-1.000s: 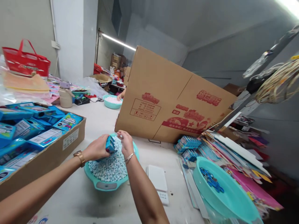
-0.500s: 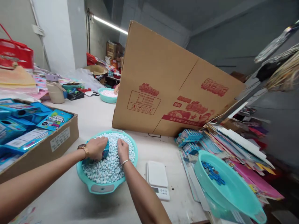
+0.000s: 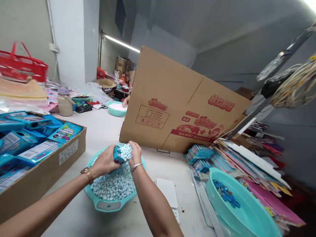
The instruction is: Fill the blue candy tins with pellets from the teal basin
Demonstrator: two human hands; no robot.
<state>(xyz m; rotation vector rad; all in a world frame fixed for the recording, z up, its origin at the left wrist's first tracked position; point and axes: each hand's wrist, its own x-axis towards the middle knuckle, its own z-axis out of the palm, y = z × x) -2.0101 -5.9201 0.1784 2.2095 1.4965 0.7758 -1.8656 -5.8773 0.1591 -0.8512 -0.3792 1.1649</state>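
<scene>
Blue box (image 3: 118, 155) rose, left fingers (image 3: 111, 154) clamping it; can't tell right fingers' (image 3: 135, 148) hidden hold.

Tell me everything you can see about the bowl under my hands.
The bowl is teal, rounded and looks like plastic, with a grey pad set into the grip on its near rim. It stands upright on the white table, holding a heap of small pale-blue and white pellets. Your left hand, gripping a small blue box, and your right hand are over it, hiding parts of it; whether either touches the bowl, I can't tell.
</scene>
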